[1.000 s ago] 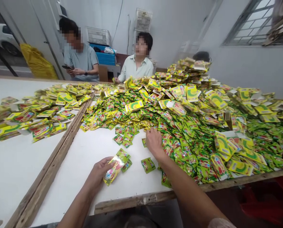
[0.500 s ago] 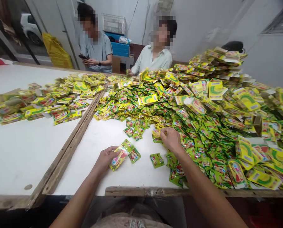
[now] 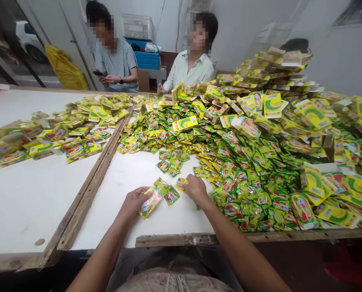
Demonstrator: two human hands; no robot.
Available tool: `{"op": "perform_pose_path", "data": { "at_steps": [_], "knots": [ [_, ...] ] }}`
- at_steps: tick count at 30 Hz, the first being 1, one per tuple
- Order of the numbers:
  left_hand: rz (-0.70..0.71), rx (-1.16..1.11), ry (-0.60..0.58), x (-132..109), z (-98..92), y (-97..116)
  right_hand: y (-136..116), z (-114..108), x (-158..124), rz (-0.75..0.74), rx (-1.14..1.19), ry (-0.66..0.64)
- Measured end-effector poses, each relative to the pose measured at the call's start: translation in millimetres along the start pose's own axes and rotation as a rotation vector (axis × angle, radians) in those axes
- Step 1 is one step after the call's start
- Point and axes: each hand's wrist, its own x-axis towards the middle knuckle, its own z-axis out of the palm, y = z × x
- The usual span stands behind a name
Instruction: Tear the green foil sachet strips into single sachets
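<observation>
My left hand (image 3: 135, 205) is closed on a small stack of printed sachets (image 3: 150, 202), yellow at the lower end and green at the upper. Just right of that stack a single green sachet (image 3: 171, 195) lies on the white tabletop (image 3: 108, 219). Between the fingertips of my right hand (image 3: 195, 188) is a yellow sachet (image 3: 181, 183), held a little above the table near the stack. Several green sachets (image 3: 171, 162) lie in a small group beyond both hands. Another green sachet is mostly hidden under my right wrist.
A big heap of sachets (image 3: 253, 178) fills the right side, with yellow cartons (image 3: 314, 113) piled on it. More cartons (image 3: 77, 150) lie left of a wooden strip (image 3: 89, 190). Across the table one person (image 3: 115, 61) holds a phone; another person (image 3: 189, 69) sits beside them.
My right hand has come from the heap's edge leftward and nearer to me, bringing a yellow sachet toward the left hand's stack. My left hand has stayed almost still.
</observation>
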Motion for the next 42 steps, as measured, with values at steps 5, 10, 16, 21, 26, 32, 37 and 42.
{"op": "perform_pose_path", "data": {
  "at_steps": [5, 10, 16, 21, 26, 32, 37, 42],
  "knots": [
    [0.015, 0.052, 0.005, 1.4, -0.5, -3.6, 5.3, 6.4, -7.3, -0.154, 0.277, 0.144],
    [0.017, 0.084, -0.028, -0.6, 1.3, -2.5, -1.5, 1.5, -9.6, -0.425, 0.966, -0.084],
    [0.04, 0.07, -0.141, -6.5, 6.0, 4.4, -19.2, -1.7, -7.1, -0.513, 0.809, -0.171],
    [0.125, 0.173, -0.148, -4.7, 8.2, 3.7, -26.8, -11.4, -13.5, -0.562, 0.628, -0.168],
    [0.102, 0.169, -0.149, -2.5, 6.5, 2.3, -23.6, -18.4, -20.4, -0.623, 0.714, -0.326],
    [0.049, 0.05, -0.185, -3.5, 7.7, -1.8, -18.8, -10.1, -21.8, -0.512, 0.797, -0.089],
    [0.13, 0.113, -0.145, -2.3, 10.8, -2.5, -29.8, 0.3, -26.8, -0.508, 0.743, 0.042],
    [0.106, 0.113, -0.101, -3.6, 8.6, 0.8, -34.7, 3.3, -33.6, -0.424, 0.908, 0.003]
  ]
}}
